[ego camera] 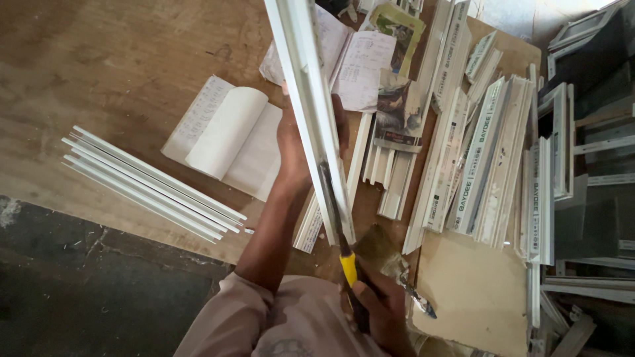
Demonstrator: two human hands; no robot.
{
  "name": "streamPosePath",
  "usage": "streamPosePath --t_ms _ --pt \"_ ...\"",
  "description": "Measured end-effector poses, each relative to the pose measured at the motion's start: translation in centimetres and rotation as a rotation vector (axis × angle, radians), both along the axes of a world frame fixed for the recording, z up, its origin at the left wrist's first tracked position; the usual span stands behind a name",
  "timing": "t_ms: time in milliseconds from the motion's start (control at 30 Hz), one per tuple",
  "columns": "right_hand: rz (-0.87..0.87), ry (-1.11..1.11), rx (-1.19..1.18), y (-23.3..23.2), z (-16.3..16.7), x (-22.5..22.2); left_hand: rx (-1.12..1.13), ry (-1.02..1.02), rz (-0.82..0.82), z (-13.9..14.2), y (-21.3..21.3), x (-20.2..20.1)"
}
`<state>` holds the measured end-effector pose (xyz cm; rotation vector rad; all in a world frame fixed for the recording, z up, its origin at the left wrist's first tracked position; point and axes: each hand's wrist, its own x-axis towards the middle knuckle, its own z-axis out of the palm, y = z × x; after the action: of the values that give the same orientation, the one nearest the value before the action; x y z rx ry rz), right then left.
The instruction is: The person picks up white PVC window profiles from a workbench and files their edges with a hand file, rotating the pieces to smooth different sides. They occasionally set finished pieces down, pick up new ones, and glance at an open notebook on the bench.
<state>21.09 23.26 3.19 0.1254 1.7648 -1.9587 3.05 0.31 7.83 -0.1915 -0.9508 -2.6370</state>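
My left hand [293,142] grips a long white plastic profile [311,99] that rises steeply from the wooden table [119,66] toward the camera. My right hand [380,305] holds a tool with a yellow-and-black handle [348,268]; its dark blade [332,198] lies along the profile's lower edge. The profile hides most of my left fingers.
An open notebook [228,135] lies left of my left hand, with a bundle of thin white strips [149,182] further left. Loose papers [360,63] sit behind. Many white profile offcuts [476,152] pile up at right, beside stacked frames [589,132]. A brush [397,264] rests near my right hand.
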Motion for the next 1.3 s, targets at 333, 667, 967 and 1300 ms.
streamPosePath --t_ms 333,667,967,1300 --pt "-0.022 -0.022 0.075 -0.2 0.8 -0.7 0.091 -0.033 -0.085 0.0 0.2 0.8" --pt "0.046 -0.069 -0.013 -0.6 1.4 -0.9 0.137 -0.023 -0.048 -0.9 0.2 0.4" --pt "-0.081 -0.078 -0.089 -1.0 2.1 -1.5 0.133 -0.058 -0.108 -1.7 1.9 0.5" --pt "-0.016 0.034 -0.057 -0.1 1.8 -2.1 0.212 0.098 -0.152 -3.1 2.5 0.7"
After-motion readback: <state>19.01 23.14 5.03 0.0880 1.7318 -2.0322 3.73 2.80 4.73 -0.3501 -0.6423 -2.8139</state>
